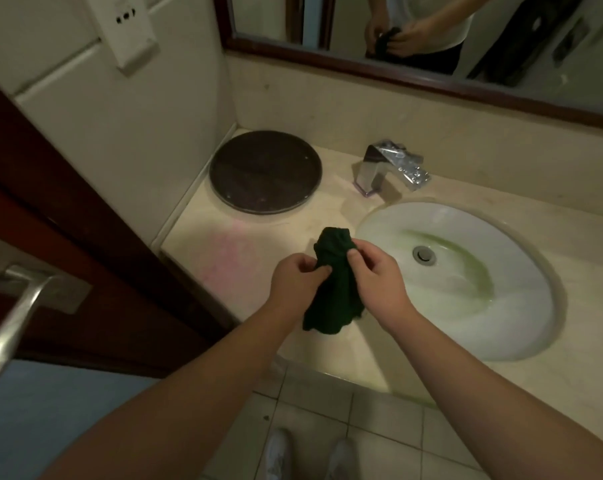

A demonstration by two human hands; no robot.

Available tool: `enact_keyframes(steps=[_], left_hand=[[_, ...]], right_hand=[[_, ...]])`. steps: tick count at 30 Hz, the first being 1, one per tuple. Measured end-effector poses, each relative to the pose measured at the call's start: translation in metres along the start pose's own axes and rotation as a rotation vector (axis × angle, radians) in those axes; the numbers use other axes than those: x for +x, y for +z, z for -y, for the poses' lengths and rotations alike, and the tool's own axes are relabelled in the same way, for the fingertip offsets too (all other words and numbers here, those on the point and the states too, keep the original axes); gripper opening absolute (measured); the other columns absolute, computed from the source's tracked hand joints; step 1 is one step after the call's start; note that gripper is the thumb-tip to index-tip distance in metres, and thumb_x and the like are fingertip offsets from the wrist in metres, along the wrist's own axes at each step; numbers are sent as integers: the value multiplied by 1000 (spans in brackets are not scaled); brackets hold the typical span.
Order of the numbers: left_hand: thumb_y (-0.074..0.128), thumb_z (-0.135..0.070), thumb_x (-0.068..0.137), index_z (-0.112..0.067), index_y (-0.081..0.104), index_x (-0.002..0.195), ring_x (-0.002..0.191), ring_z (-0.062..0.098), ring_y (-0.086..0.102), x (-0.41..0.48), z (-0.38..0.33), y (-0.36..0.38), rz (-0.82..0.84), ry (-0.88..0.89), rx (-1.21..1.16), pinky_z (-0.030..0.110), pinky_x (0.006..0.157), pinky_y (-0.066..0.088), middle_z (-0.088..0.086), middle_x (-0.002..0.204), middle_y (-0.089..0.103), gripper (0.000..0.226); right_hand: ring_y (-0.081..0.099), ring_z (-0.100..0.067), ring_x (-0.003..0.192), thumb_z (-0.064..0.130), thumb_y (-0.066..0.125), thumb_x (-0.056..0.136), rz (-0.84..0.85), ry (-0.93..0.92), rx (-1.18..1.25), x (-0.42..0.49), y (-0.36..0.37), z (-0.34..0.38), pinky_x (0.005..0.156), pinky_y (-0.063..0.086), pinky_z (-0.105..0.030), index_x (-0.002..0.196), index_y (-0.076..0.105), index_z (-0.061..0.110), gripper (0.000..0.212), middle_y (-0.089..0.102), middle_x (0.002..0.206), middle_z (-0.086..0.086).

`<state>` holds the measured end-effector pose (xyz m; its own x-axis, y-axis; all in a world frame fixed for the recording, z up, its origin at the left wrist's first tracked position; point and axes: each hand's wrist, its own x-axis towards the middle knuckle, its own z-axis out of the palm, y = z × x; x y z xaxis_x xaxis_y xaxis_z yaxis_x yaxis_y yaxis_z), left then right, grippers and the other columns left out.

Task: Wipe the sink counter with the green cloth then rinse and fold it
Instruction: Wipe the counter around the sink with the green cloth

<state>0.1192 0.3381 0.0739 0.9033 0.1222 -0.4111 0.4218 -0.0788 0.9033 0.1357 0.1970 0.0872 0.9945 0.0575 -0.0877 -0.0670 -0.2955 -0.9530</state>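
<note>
A dark green cloth (334,282) hangs bunched and crumpled between both my hands, held above the beige sink counter (223,244) just left of the basin. My left hand (298,282) pinches its left side. My right hand (376,271) grips its upper right edge with the fingertips. The white oval sink (466,271) lies to the right, with a greenish streak of water around the drain (424,254). A chrome faucet (390,168) stands behind the basin.
A round dark tray (263,171) sits at the counter's back left corner. A pinkish stain (230,254) marks the counter left of the cloth. A brown door with a metal handle (19,306) stands close on the left. A mirror (431,36) hangs above.
</note>
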Motion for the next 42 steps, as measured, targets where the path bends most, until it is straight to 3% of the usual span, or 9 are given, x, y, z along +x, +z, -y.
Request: enact_keyframes(steps=[6,9,14,20,23,31,36,39,42], left_hand=[[53,-15,94,-16,58,88,86,23,60,-24,-15,4,110,41,-71,33,71,49,8,89,62,7],[59,-19,92,-14,58,98,86,21,63,-31,-22,7,116,7,-68,28,68,53,7,94,64,8],[69,-13,82,-18,61,108,105,25,66,-37,-34,11,-15,-20,-79,46,96,53,5,110,69,29],[62,-1,87,-13,57,105,94,23,68,-58,-39,1,-112,119,26,26,71,58,9,101,68,22],[62,-9,90,-19,57,105,96,22,68,-66,-44,-21,-139,88,71,37,81,59,6,103,69,19],[65,-8,84,-23,53,88,87,27,64,0,-70,-114,-417,41,392,45,78,57,9,95,63,19],[64,-17,86,-14,53,120,110,30,52,75,-60,-144,-685,51,847,41,88,49,13,119,54,36],[51,-19,95,-9,52,126,115,28,50,95,-22,-134,-582,68,966,38,91,45,13,127,51,33],[37,-33,102,-7,31,147,143,31,27,114,24,-128,-353,-53,1027,48,115,29,13,156,30,53]], right_hand=[[50,-3,114,22,59,94,94,-21,-160,-5,-22,2,91,41,-13,123,57,15,30,54,125,17],[48,-4,121,22,61,93,182,-70,-189,-5,-32,10,98,40,-22,105,57,22,13,53,132,16],[56,-7,77,23,65,90,261,-98,-195,-5,-43,14,62,41,-14,93,48,21,17,57,83,7],[65,-15,93,37,72,81,545,-134,-437,-2,-50,6,89,55,-37,114,60,24,38,68,100,5],[66,-17,87,39,69,84,632,-95,-454,0,-44,10,88,55,-43,103,67,16,30,70,92,-4],[68,-17,88,39,67,86,567,117,-168,35,52,38,84,58,-40,108,60,19,30,69,98,-3],[65,-19,93,36,71,85,503,327,-135,89,126,27,83,57,-36,124,52,11,50,64,108,-4],[59,-24,111,35,66,88,393,264,-424,104,126,4,87,47,-31,136,45,13,57,58,126,-6],[60,-22,110,31,60,91,239,91,-565,96,97,-26,89,44,-29,129,53,16,41,60,124,-4]])
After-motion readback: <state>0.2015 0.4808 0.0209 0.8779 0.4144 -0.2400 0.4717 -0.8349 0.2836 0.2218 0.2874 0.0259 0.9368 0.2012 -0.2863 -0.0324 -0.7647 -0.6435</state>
